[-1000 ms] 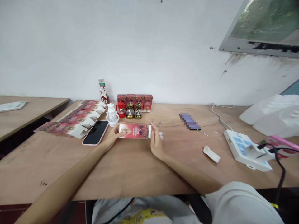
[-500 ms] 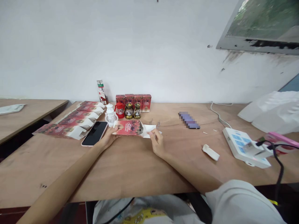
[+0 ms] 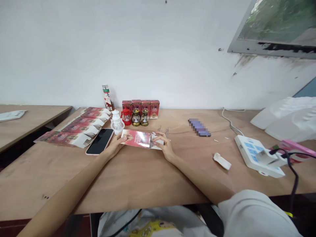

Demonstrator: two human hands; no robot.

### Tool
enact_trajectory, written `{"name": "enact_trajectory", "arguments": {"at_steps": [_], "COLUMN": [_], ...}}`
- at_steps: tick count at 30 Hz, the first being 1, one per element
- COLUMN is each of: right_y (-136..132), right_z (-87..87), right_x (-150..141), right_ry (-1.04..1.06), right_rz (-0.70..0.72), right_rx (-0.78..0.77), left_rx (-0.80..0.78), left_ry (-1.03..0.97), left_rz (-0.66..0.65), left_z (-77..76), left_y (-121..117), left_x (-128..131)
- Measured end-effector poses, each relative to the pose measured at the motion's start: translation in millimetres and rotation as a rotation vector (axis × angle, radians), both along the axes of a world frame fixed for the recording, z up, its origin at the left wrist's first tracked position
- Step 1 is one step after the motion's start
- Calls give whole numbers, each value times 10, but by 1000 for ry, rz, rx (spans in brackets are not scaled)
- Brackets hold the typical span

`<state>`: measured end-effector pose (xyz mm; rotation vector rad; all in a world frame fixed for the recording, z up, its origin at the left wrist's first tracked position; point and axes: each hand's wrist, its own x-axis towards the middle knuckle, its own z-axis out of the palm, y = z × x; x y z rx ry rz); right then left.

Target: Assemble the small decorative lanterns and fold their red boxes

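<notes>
My left hand [image 3: 115,145] grips the left end of a red printed cardboard box [image 3: 136,138] above the table. At its right end, the fingers of my right hand [image 3: 166,148] are closed on the white flaps [image 3: 160,143]. Part of those flaps is hidden by the fingers. Just behind the box stand a white miniature lantern [image 3: 117,123], a red one [image 3: 126,117] and two bronze-coloured ones [image 3: 136,118]. A black-screened phone [image 3: 100,141] lies beside my left hand.
Several open-flapped red boxes [image 3: 71,127] lie at the left. Upright red boxes [image 3: 154,109] line the wall, near a bottle [image 3: 107,98]. To the right are a blurred purple object [image 3: 199,127], a crumpled white piece [image 3: 222,161] and a power strip [image 3: 256,154] with cables.
The box has turned slightly, its printed face now tilted up more and catching light. My right hand's fingers have moved in closer, over the box's open end.
</notes>
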<state>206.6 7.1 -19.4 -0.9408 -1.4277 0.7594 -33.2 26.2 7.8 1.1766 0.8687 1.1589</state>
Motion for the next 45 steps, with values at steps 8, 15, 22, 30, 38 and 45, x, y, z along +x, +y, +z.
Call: {"name": "enact_trajectory", "arguments": {"at_steps": [8, 15, 22, 30, 38, 45], "right_y": [-18, 42, -2, 15, 284, 503], "right_z": [-56, -90, -98, -62, 269, 814], "right_x": [-36, 8, 57, 29, 68, 124], "right_ry": [-47, -33, -102, -92, -25, -305], "right_rz": [-83, -98, -124, -143, 190, 379], "right_rx": [85, 106, 172, 181, -276, -330], "left_rx": [-36, -35, -29, -10, 34, 56], "left_ry": [-81, -44, -37, -20, -136, -179], "left_rz": [70, -18, -93, -111, -51, 107], "left_z": [-80, -56, -44, -77, -42, 25], "left_y": [71, 32, -11, 18, -70, -81], "left_x": [-31, -26, -5, -27, 18, 62]}}
